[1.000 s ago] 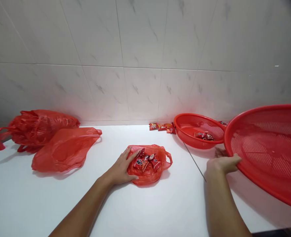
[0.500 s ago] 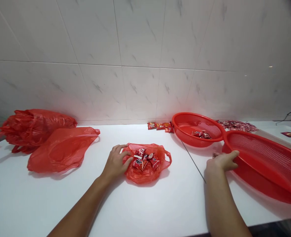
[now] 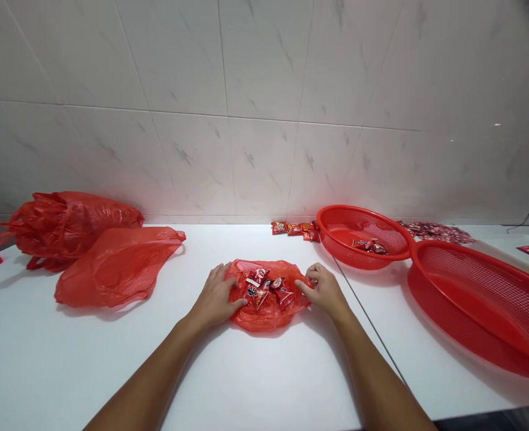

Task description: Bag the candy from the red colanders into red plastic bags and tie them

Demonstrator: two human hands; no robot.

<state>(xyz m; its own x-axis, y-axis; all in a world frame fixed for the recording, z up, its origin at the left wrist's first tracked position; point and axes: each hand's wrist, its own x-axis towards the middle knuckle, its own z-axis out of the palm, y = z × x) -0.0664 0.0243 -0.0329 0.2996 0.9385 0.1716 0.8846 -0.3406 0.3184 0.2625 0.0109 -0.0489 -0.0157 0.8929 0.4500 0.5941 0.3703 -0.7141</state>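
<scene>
A thin red plastic bag (image 3: 264, 323) lies spread on the white table with its mouth facing up. Several small red candy-like packets (image 3: 263, 293) with white and dark print are heaped inside it. My left hand (image 3: 217, 297) rests at the bag's left edge, thumb and fingers apart. At the right edge is my right hand (image 3: 326, 292), its thumb stretched over the bag's rim and its fingers loosely bent. It covers the bag's right handle. Neither hand visibly grips the bag.
A bundle of red bags (image 3: 79, 224) and a flat red bag (image 3: 115, 269) lie left. Near the wall are small packets (image 3: 293, 228). A round red basket (image 3: 336, 248) holds a few packets; a larger red basket (image 3: 462, 317) stands right. Behind it lies a packet pile (image 3: 439, 231).
My right hand has moved left from beside the larger basket to the right edge of the bag. My left hand stays at the bag's left edge. The view has shifted slightly.
</scene>
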